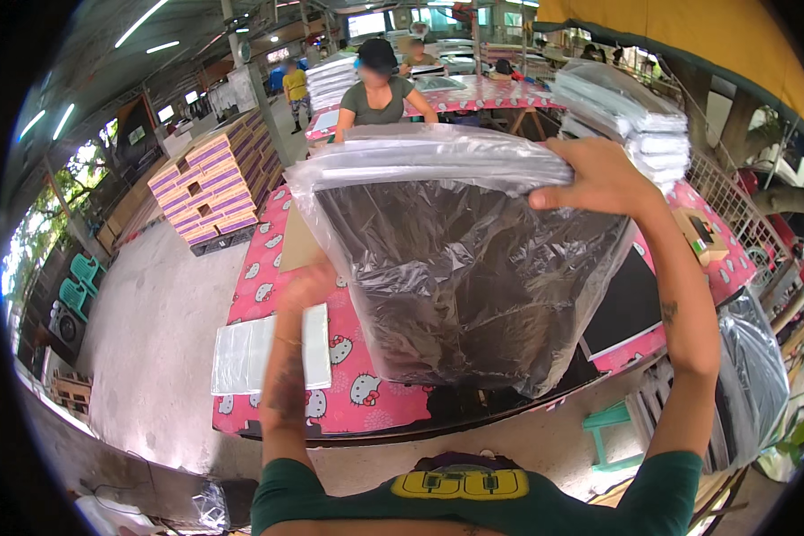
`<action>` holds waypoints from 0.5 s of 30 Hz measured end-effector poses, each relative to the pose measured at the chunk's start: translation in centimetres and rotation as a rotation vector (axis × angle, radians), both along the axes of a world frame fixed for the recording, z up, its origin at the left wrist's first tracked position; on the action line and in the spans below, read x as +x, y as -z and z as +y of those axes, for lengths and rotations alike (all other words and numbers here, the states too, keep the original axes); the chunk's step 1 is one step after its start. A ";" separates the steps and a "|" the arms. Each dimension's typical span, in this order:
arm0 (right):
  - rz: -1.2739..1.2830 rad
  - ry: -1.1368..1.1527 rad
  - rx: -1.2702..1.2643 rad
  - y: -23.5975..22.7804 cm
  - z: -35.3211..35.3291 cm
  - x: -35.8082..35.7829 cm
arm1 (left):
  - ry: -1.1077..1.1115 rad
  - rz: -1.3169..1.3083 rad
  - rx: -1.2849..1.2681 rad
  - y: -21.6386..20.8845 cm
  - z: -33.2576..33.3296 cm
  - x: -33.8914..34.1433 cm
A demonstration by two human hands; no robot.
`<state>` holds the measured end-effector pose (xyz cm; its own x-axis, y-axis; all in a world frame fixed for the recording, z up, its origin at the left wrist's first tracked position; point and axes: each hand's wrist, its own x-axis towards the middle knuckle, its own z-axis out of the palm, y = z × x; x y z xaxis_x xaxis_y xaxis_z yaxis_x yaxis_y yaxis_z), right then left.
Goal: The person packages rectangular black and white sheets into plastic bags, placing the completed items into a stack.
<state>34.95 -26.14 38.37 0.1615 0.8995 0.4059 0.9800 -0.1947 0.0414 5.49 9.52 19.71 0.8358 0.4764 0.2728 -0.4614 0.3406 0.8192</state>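
Tilted up in front of me is a stack of flat dark panels (473,277) in clear plastic sleeves, with loose sleeve edges gathered along the top. My right hand (596,176) is closed on its upper right corner, thumb on the near face and fingers behind. At the stack's left edge is my left hand (311,284), smeared by motion, its fingers hard to make out. Whether it touches the stack I cannot tell. Below it a pack of clear plastic sleeves (246,355) lies on the pink patterned table cover (364,390).
A black flat panel (630,308) lies on the table's right, with a small cardboard box (701,234) beyond. Wrapped stacks (630,116) rise at the back right. Cartons (214,179) stand on the floor at left. Across the table a co-worker (375,98) stands.
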 end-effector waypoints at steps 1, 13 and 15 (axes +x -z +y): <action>-0.017 -0.009 0.016 0.1 0.1 -0.2 | -0.282 0.029 0.353 -5.2 1.4 -0.5; -0.029 -0.007 -0.028 -0.9 -1.9 -3.2 | -0.299 0.850 1.780 -20.8 -8.9 9.3; -0.039 -0.001 -0.020 -1.2 -2.0 -3.2 | -0.064 0.770 1.669 -24.0 -9.2 8.3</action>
